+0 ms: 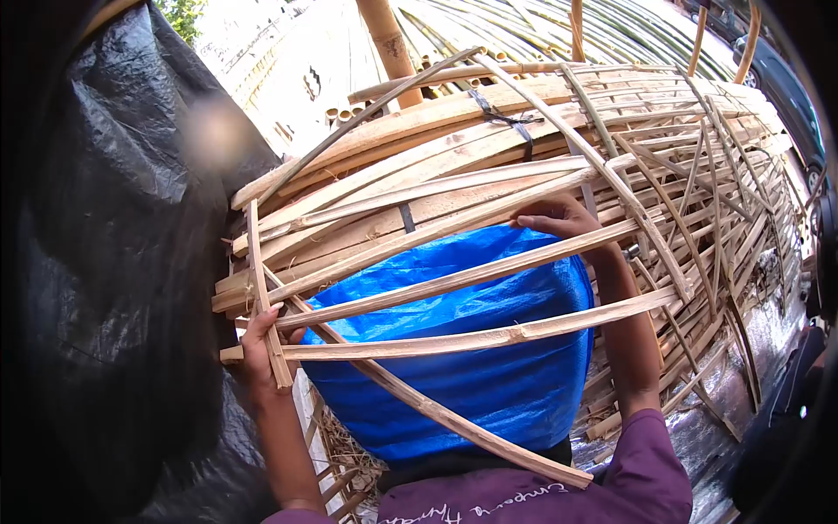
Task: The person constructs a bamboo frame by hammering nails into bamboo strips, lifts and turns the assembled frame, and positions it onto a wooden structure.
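My left hand [259, 342] grips a short upright bamboo strip [258, 288] where it crosses the left ends of the long ones. Its thumb lies in front, and the other fingers are mostly hidden behind. Several long split bamboo strips run left to right, among them a lower strip [489, 336] and a middle strip [471, 274]. A slanting strip [436, 414] reaches down over my lap. My right hand [563, 218] is between the strips at the right, fingers bent close together by the top edge of a blue plastic sheet [454, 393]; whatever it holds is hidden.
A stack of bamboo slats [436, 153] tied with black strap lies beyond the strips. An open bamboo lattice [698, 183] spreads to the right. Black plastic sheeting [122, 262] hangs at the left. A bamboo post [387, 48] rises behind; a car [790, 96] stands farther off.
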Tool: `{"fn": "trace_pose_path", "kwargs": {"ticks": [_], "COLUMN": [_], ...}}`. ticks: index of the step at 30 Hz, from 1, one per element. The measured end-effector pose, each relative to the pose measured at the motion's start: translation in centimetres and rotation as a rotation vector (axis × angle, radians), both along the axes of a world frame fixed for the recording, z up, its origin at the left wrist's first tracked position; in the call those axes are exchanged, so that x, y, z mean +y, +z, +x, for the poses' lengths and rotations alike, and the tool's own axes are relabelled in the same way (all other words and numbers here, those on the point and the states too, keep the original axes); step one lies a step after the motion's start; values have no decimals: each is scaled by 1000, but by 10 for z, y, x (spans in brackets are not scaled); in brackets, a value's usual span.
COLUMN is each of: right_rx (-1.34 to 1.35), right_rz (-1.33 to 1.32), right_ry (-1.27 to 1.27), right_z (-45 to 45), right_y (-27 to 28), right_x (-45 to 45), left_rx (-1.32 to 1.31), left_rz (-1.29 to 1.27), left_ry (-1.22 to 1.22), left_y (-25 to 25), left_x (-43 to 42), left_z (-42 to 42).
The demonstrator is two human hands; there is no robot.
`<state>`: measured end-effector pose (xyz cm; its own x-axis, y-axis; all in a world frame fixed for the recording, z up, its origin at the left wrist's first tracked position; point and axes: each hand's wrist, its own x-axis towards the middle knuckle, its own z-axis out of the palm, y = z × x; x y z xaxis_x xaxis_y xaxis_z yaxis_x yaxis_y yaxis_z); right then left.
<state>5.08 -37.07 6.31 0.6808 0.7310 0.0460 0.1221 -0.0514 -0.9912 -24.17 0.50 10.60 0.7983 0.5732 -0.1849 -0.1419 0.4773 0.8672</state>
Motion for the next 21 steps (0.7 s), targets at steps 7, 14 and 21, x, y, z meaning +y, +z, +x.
{"fn": "trace_pose_path", "kwargs": {"ticks": [7, 14, 21], "right_rx": [-85, 188, -14], "right_rz": [395, 78, 316], "right_ry": [-335, 51, -353], "right_z": [22, 17, 43], "right_y": [-29, -25, -9], "right_x": [11, -10, 22], "left_rx": [-25, -7, 49], "left_rz": [-85, -114, -86], "left_ry": [-25, -62, -73], "left_y": [-10, -13, -19], "left_x": [-5, -6, -8], "left_z": [10, 11, 14]}}
